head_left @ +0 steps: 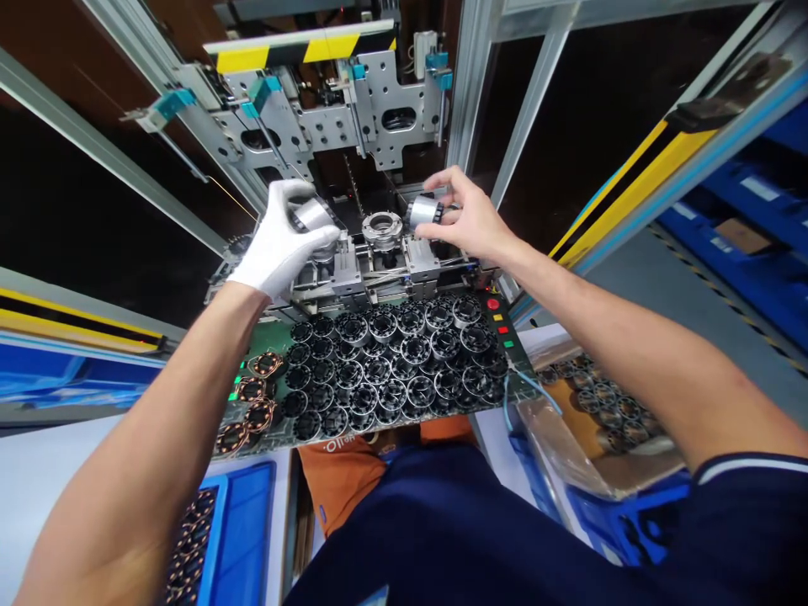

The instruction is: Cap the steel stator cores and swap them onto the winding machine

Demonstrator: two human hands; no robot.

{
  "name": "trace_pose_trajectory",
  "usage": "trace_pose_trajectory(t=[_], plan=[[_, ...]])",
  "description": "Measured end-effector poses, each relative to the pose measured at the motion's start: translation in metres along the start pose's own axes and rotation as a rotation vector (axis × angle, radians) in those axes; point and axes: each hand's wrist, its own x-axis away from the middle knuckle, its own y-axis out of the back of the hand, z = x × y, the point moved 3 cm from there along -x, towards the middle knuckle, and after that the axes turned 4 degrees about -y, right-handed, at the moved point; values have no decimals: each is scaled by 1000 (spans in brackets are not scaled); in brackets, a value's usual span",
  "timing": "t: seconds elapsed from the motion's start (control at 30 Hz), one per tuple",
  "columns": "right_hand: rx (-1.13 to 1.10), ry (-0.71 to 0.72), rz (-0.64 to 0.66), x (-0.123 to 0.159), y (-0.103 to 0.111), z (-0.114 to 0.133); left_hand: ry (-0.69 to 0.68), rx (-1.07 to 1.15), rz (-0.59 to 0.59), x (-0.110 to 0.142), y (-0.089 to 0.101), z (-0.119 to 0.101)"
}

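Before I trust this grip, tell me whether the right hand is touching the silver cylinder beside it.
Touching. The head view shows the right hand with its thumb against the silver cylinder at its lower edge.

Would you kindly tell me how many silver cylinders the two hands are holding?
2: one silver cylinder in the gloved left hand, and a second cylinder in the bare right hand, with the round metal fixture between them. Neither hand seems to hide another.

The gloved left hand (pixel 281 240) at ten o'clock grips a silver cylinder (pixel 313 215), the right hand (pixel 465 217) at one o'clock a second cylinder (pixel 424 210).
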Motion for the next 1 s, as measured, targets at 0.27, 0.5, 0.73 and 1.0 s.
trace_pose_trajectory(t=[0.27,0.5,0.73,1.0], plan=[[-122,7,26,11,-1,7,-34,-10,-70,3,6,-10],[-29,-3,29,20,-6,1,49,-281,84,1,-9,1],[164,-102,22,26,-17,-9,82,-303,140,9,-34,34],[70,-75,54,44,-21,26,74,-10,48,51,-18,1]])
